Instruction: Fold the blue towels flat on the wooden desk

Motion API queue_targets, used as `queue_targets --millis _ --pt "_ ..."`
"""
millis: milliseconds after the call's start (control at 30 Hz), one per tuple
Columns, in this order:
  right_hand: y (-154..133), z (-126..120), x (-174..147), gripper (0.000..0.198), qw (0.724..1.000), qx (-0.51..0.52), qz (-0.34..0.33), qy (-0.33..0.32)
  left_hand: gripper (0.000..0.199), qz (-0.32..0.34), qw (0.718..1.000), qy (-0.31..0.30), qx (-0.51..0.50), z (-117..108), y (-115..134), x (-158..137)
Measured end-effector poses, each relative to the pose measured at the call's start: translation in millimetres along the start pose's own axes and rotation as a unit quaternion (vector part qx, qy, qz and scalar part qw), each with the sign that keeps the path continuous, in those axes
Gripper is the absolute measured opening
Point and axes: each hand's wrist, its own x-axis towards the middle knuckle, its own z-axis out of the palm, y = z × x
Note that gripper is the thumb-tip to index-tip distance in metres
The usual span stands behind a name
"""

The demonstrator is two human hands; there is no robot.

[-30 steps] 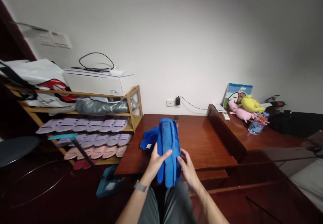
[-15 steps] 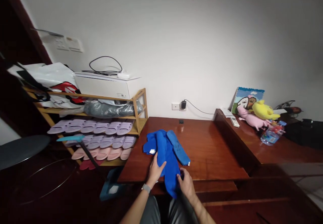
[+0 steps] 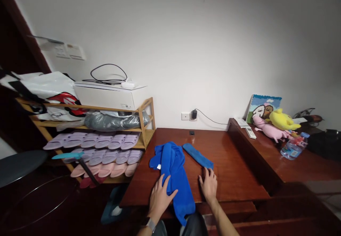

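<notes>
A bright blue cloth [image 3: 173, 168] lies bunched on the brown wooden table [image 3: 229, 165], one end hanging over the front edge. A small white tag shows at its left side. My left hand [image 3: 161, 195] rests on the cloth's lower left part, its fingers spread. To the right lies a narrow folded cloth [image 3: 197, 155] of duller blue, apart from the bright one. At its near end is my right hand [image 3: 209, 184], with fingers apart; the fingertips reach the cloth's edge or stop just short, I cannot tell which.
A wooden rack [image 3: 144, 122] with rows of slippers [image 3: 103, 140] and a white box [image 3: 106, 95] stands at left. Plush toys [image 3: 282, 119] and a plastic bottle [image 3: 294, 147] sit on the right-hand cabinet. Beside the rack is a round stool [image 3: 21, 165].
The narrow folded cloth has moved right, away from the bright blue cloth. My right hand has left the bright cloth for the narrow one's near end. My left hand's fingers have spread.
</notes>
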Motion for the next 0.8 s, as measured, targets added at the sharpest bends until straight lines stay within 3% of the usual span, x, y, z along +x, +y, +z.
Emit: queue_targets --millis 133,267,400,467,633,700,800 --pt "6.9 3.3 14.9 0.064 0.997 -0.051 0.048 -0.018 0.064 0.013 0.999 -0.02 0.033 9.7 -5.1 8.0" --pt "17.6 -6.5 47.2 0.067 0.994 -0.089 0.054 0.021 0.056 0.005 0.997 -0.017 0.073 17.1 -1.4 29.0" --pt "20.4 -7.2 72.4 0.058 0.994 -0.083 0.029 -0.067 0.048 -0.015 0.995 0.001 0.095 31.0 -0.2 50.3" --pt "7.8 6.3 65.1 0.054 0.994 -0.063 -0.012 -0.088 0.047 -0.021 0.994 0.019 0.101 40.3 -0.6 63.0" --pt "-55.1 67.4 1.4 0.055 0.985 0.057 -0.154 -0.043 0.052 -0.059 0.997 0.005 0.045 55.4 -5.9 104.2" --pt "-78.1 82.6 -16.9 0.058 0.982 0.082 -0.16 -0.048 0.055 -0.07 0.997 -0.019 0.003 56.4 -11.7 119.9" --pt "-100.0 79.9 -17.0 0.059 0.981 0.091 -0.147 -0.091 0.061 -0.076 0.995 -0.047 -0.043 54.7 -23.5 134.4"
